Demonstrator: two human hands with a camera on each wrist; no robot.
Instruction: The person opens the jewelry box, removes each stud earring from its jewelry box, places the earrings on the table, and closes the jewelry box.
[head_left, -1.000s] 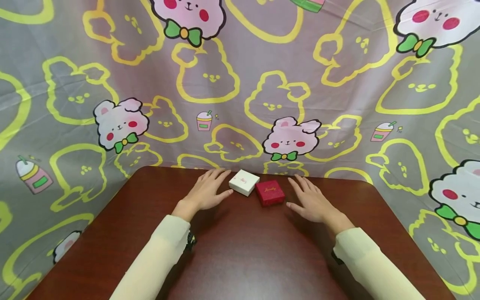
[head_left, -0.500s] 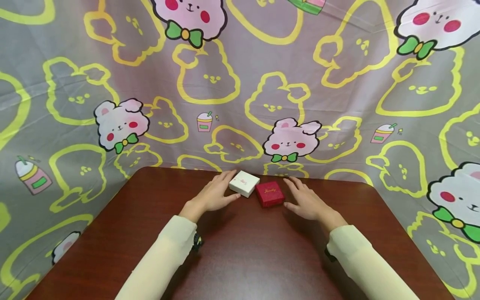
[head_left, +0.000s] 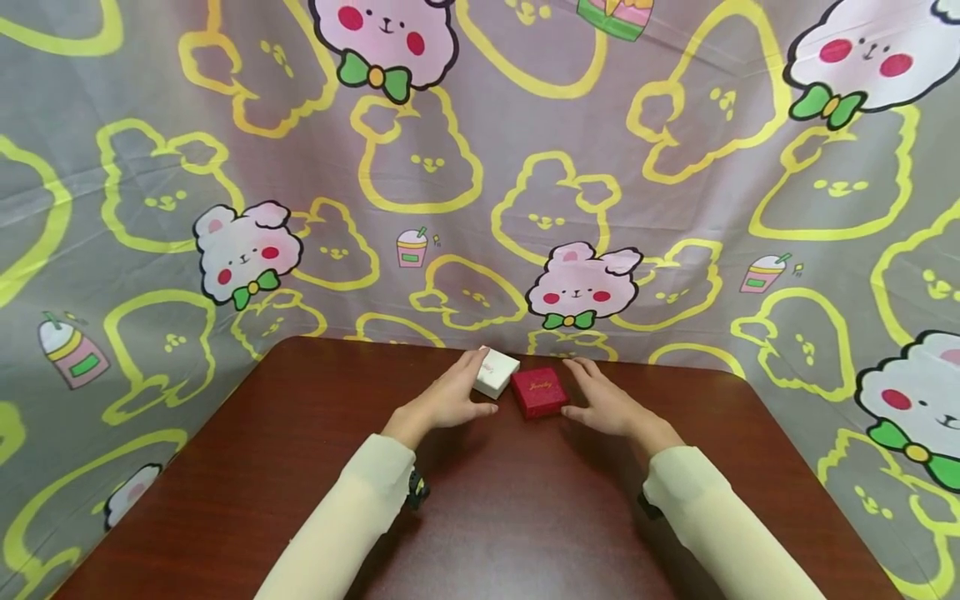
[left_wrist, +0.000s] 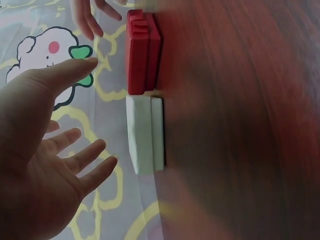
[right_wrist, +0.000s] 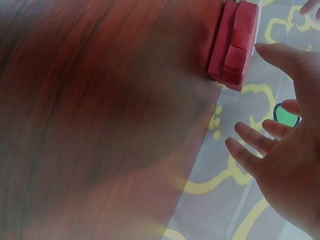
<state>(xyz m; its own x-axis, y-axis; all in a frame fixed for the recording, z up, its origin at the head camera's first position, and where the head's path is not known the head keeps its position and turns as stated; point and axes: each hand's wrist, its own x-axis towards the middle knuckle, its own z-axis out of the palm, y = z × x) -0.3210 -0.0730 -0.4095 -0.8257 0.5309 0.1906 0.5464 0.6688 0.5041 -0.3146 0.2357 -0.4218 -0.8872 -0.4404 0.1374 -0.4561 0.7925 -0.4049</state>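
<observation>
A small white gift box (head_left: 498, 372) and a red box (head_left: 540, 392) with gold lettering sit side by side near the table's far edge. My left hand (head_left: 444, 398) hovers at the white box's left, its fingers hiding part of the lid in the head view. The left wrist view shows that hand (left_wrist: 55, 145) spread, apart from the white box (left_wrist: 145, 134). To the right of the red box, my right hand (head_left: 606, 402) is held with relaxed, parted fingers. In the right wrist view its palm (right_wrist: 290, 155) holds nothing, and the red box (right_wrist: 235, 45) shows a ribbon bow.
The boxes stand on a dark reddish-brown wooden table (head_left: 510, 517). Directly behind its far edge hangs a grey cloth (head_left: 450, 175) printed with rabbits and yellow outlines, which also runs along both sides.
My left hand has moved right, closer to the white box, and now covers part of it. The right hand has come slightly left toward the red box. Both boxes stay in place.
</observation>
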